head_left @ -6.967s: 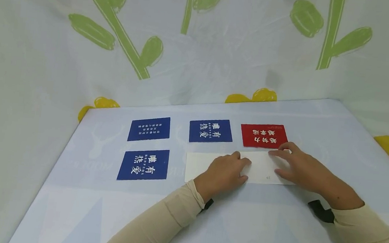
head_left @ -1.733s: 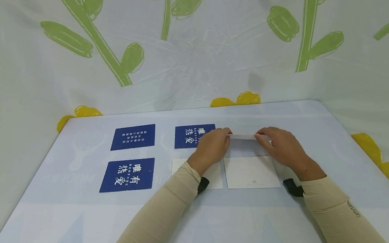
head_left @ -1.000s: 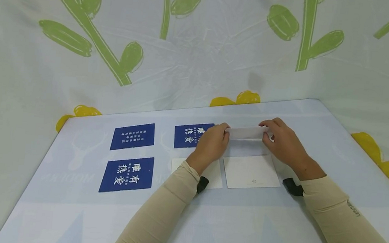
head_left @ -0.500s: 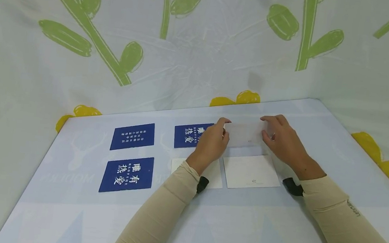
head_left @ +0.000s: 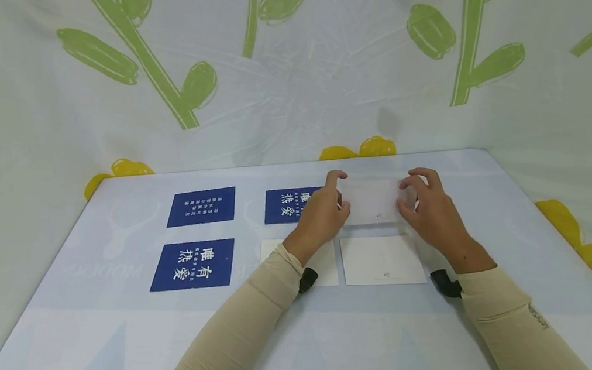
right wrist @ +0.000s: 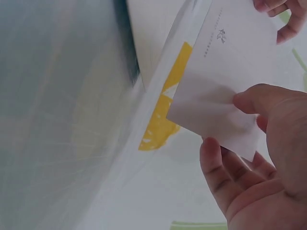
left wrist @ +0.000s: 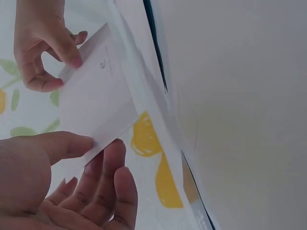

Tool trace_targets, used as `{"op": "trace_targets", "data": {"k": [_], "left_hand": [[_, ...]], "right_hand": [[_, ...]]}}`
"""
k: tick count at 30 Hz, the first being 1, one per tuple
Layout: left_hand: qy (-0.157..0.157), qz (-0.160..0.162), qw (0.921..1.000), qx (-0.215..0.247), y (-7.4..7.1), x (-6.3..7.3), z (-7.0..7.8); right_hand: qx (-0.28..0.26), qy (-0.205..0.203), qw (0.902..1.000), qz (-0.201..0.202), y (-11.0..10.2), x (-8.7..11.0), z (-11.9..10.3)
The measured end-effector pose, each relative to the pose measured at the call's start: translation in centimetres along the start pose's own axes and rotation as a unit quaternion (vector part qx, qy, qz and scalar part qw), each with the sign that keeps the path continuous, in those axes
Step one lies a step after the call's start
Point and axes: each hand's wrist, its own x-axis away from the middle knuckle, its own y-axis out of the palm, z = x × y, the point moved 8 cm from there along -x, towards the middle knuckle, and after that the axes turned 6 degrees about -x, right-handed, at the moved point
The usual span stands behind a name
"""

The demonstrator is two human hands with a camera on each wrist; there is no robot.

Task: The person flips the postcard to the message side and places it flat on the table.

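Observation:
A white card (head_left: 368, 200) is held up over the back part of the table, its pale face with a small printed mark towards me. My left hand (head_left: 320, 219) pinches its left edge between thumb and fingers, as the left wrist view shows of the card (left wrist: 98, 91). At the opposite edge my right hand (head_left: 438, 221) pinches it with thumb and fingertips; the right wrist view shows the card (right wrist: 225, 67) tilted. Its far face is hidden. Below it lies a white card (head_left: 381, 260), and another white card (head_left: 328, 264) is partly covered by my left wrist.
Two blue cards with white characters, a back blue card (head_left: 201, 207) and a front blue card (head_left: 194, 265), lie on the left. Another blue card (head_left: 289, 205) is partly behind my left hand. A patterned cloth (head_left: 310, 80) rises behind the table (head_left: 261, 346).
Seven seconds ago both hands were at the front white cards and a red card lay at the back right. That red face no longer shows. The held card has tilted from edge-on to face me.

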Motion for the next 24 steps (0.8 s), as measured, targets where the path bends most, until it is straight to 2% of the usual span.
{"op": "trace_targets", "data": {"k": [10, 21, 24], "left_hand": [[-0.016, -0.010, 0.9998, -0.009, 0.4, -0.1, -0.2], [-0.004, -0.034, 0.9966, -0.075, 1.2, 0.0, -0.1], [0.001, -0.041, 0.9933, -0.108, 1.3, 0.1, -0.2]], "right_hand": [[0.012, 0.011, 0.9989, -0.045, 0.9, 0.1, 0.3], [0.020, 0.008, 0.9931, -0.115, 2.3, 0.2, 0.9], [0.021, 0.007, 0.9901, -0.139, 3.0, 0.2, 1.1]]}}
